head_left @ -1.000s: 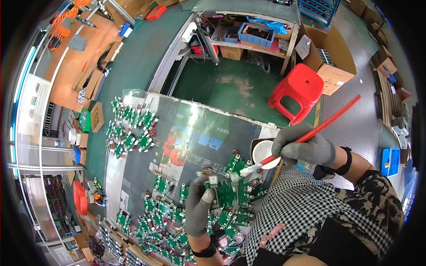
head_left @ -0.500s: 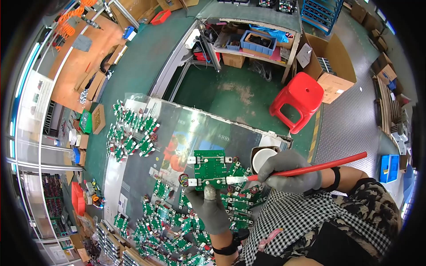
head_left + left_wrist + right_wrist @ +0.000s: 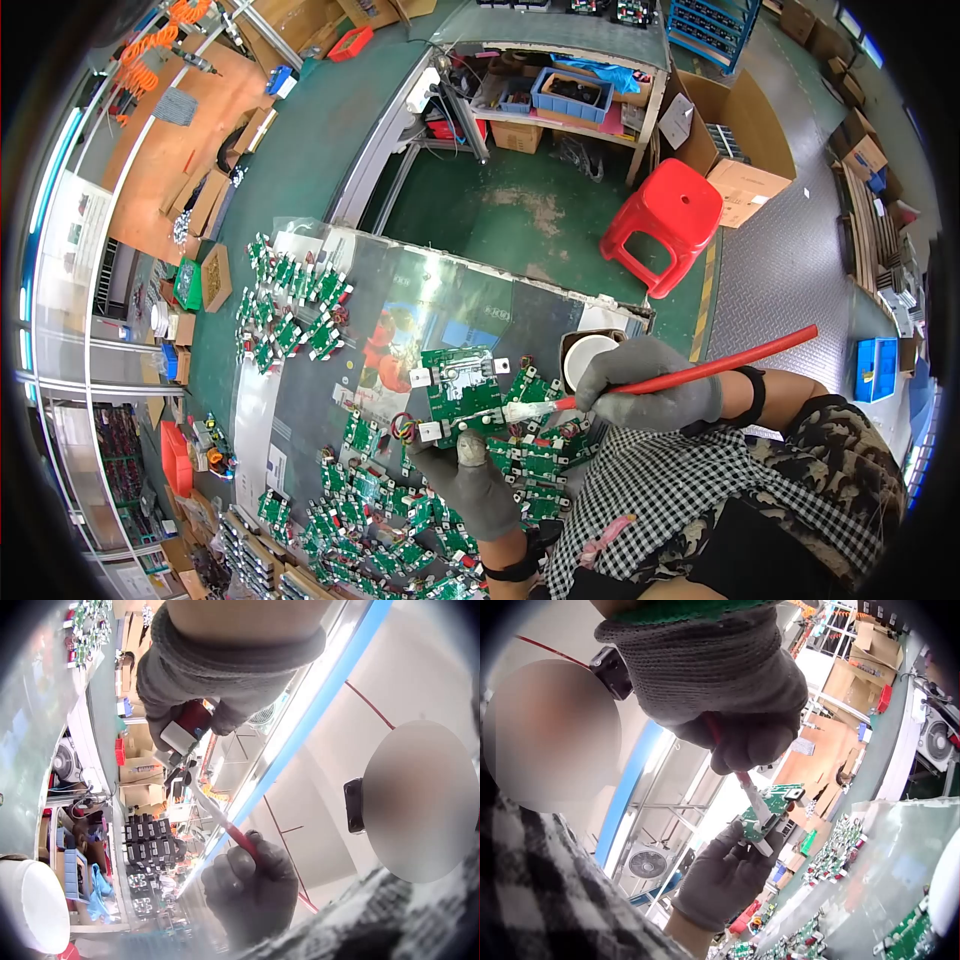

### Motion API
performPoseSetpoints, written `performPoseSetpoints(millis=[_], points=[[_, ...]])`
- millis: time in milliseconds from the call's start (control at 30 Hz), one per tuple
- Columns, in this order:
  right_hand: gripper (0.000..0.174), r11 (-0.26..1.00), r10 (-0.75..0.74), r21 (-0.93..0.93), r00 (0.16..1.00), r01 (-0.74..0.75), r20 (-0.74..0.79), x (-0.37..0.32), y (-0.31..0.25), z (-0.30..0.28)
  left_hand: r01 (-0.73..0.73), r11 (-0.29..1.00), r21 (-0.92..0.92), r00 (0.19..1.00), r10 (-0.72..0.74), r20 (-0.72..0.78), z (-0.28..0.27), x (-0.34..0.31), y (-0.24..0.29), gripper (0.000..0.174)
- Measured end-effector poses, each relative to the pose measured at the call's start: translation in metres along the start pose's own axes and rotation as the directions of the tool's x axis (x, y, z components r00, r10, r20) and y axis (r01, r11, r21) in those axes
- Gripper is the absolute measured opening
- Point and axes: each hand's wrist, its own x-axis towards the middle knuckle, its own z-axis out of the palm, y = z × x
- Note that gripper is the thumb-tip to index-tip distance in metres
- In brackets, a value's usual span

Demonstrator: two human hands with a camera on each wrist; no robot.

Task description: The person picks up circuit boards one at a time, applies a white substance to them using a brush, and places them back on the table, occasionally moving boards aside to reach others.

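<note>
A green circuit board [image 3: 460, 388] with white end tabs is gripped at its near edge by my gloved left hand [image 3: 470, 485], thumb on top. My gloved right hand [image 3: 650, 385] holds a red-handled brush [image 3: 730, 364], its whitened tip touching the board's lower right corner. In the right wrist view, the brush tip [image 3: 757, 804] lies along the board [image 3: 769, 814], and the left hand [image 3: 724, 881] supports it from below. The left wrist view shows the right hand [image 3: 251, 889] curled round the brush [image 3: 241, 841]. A white tub [image 3: 588, 360] stands beside the right hand.
Many green boards [image 3: 380, 520] lie loosely piled on the near part of the table, and another group [image 3: 290, 310] lies at its far left. A red stool [image 3: 665, 225] stands on the floor beyond the table, near a large open carton [image 3: 750, 190].
The left hand has brought the board under the brush and since tilted it slightly. The right hand has lowered from the tub, bringing the brush tip onto the board.
</note>
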Motion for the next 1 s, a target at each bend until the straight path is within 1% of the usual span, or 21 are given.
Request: performPoseSetpoints(millis=[33, 100, 133, 167, 233, 267, 300, 333, 400, 433, 500, 633, 700, 733, 800, 833, 900, 1000], points=[[0.013, 1.000, 0.001, 0.000, 1.000, -0.001, 0.000, -0.001, 0.000, -0.001, 0.013, 1.000, -0.017, 1.000, -0.013, -0.012, 0.000, 0.000, 0.001, 0.043], [0.013, 0.999, -0.004, 0.038, 0.997, 0.006, -0.071, -0.003, -0.002, -0.002, 0.005, 1.000, -0.030, 1.000, -0.006, -0.016, -0.007, 0.001, -0.005, 0.045], [0.013, 0.999, -0.003, 0.037, 0.997, 0.006, -0.074, -0.003, -0.003, -0.004, -0.003, 0.999, -0.045, 1.000, 0.002, -0.020, -0.010, 0.001, -0.007, 0.046], [0.013, 1.000, 0.024, 0.021, 0.995, -0.022, -0.102, -0.003, -0.006, -0.007, -0.001, 0.999, -0.047, 1.000, 0.000, -0.016, -0.013, 0.000, -0.006, 0.046], [0.013, 0.999, 0.052, 0.004, 0.989, -0.052, -0.136, -0.003, -0.008, -0.010, 0.072, 0.996, -0.059, 0.996, -0.075, -0.039, -0.016, -0.001, -0.003, 0.052], [0.013, 0.997, 0.058, 0.058, 0.988, -0.050, -0.145, -0.002, -0.008, -0.009, 0.063, 0.996, -0.068, 0.997, -0.066, -0.044, -0.013, -0.001, -0.003, 0.057], [0.013, 0.993, 0.064, 0.113, 0.986, -0.047, -0.153, 0.000, -0.008, -0.008, 0.063, 0.996, -0.068, 0.997, -0.066, -0.040, -0.011, -0.002, -0.002, 0.057], [0.013, 0.993, 0.062, 0.113, 0.986, -0.045, -0.157, 0.002, -0.006, -0.006, 0.067, 0.993, -0.097, 0.997, -0.070, -0.024, -0.009, -0.002, 0.000, 0.057], [0.014, 0.982, 0.019, 0.191, 0.985, 0.014, -0.170, 0.005, 0.005, -0.002, 0.078, 0.988, -0.136, 0.997, -0.081, -0.011, -0.006, -0.003, 0.001, 0.056], [0.014, 0.982, 0.017, 0.190, 0.985, 0.017, -0.173, 0.006, 0.008, -0.003, 0.078, 0.988, -0.136, 0.997, -0.079, -0.008, -0.007, -0.002, 0.002, 0.056], [0.015, 0.993, -0.064, 0.095, 0.993, 0.073, -0.100, 0.006, 0.013, -0.006, 0.070, 0.982, -0.177, 0.998, -0.067, 0.022, -0.008, -0.002, 0.003, 0.054], [0.015, 0.999, -0.034, 0.037, 0.994, 0.038, -0.103, 0.007, -0.001, -0.010, 0.118, 0.974, -0.194, 0.993, -0.120, -0.001, -0.012, -0.002, -0.001, 0.058], [0.015, 0.996, -0.094, -0.006, 0.992, 0.094, -0.086, 0.009, -0.004, -0.011, 0.143, 0.975, -0.171, 0.989, -0.147, -0.015, -0.018, -0.001, -0.005, 0.057], [0.015, 0.996, -0.092, -0.007, 0.992, 0.091, -0.085, 0.011, -0.004, -0.009, 0.145, 0.974, -0.173, 0.989, -0.150, -0.016, -0.017, -0.001, -0.005, 0.057], [0.016, 0.993, -0.055, 0.095, 0.994, 0.064, -0.090, 0.015, -0.002, -0.004, 0.145, 0.973, -0.180, 0.989, -0.148, 0.001, -0.013, 0.000, -0.002, 0.056], [0.016, 0.993, -0.053, 0.098, 0.995, 0.062, -0.084, 0.018, 0.002, -0.004, 0.143, 0.973, -0.181, 0.989, -0.147, -0.007, -0.016, 0.001, -0.003, 0.056], [0.015, 1.000, -0.008, 0.015, 0.998, 0.009, -0.070, 0.018, 0.009, -0.006, 0.127, 0.971, -0.204, 0.989, -0.138, -0.044, -0.020, 0.001, -0.009, 0.056], [0.015, 1.000, -0.023, 0.010, 0.995, 0.024, -0.094, 0.021, 0.011, -0.007, 0.147, 0.960, -0.238, 0.983, -0.168, -0.070, -0.018, 0.004, -0.009, 0.057]])
